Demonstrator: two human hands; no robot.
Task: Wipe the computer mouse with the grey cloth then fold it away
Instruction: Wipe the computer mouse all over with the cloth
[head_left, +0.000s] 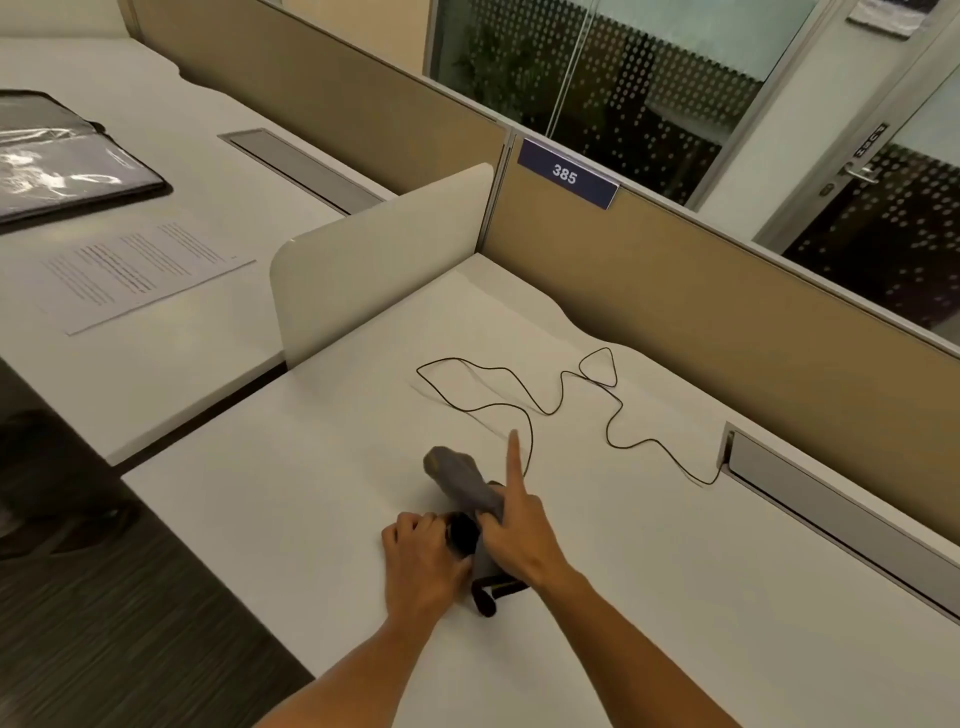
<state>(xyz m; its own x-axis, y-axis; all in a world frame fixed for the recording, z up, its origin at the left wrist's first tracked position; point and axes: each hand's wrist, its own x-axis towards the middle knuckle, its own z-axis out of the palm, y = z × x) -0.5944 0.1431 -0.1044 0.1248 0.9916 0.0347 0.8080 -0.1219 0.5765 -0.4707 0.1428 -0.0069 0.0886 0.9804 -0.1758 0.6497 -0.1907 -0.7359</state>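
White worktop (675, 597), seen from the head camera. Both hands meet near its front middle.

Left hand (423, 551): fingers curled round the black computer mouse (462, 532), holding it just above or on the worktop; contact with the surface cannot be told. Only a dark patch of the mouse shows between the two hands.

Right hand (511, 540): grips the grey cloth (462, 475) against the mouse, thumb and lower fingers pinched on the fabric, index finger sticking straight out, pointing away from the person. The cloth is bunched; one end pokes up and to the left past the hand, another part hangs below it.

Thin black cable (561, 387) runs in loose loops across the worktop from the hands to a grey cable slot (810, 499) at right.

Neighbouring desk, left: printed sheet (140, 267), dark folder (67, 166). Beige partition (727, 296) behind carries a blue tag reading 385 (566, 174).
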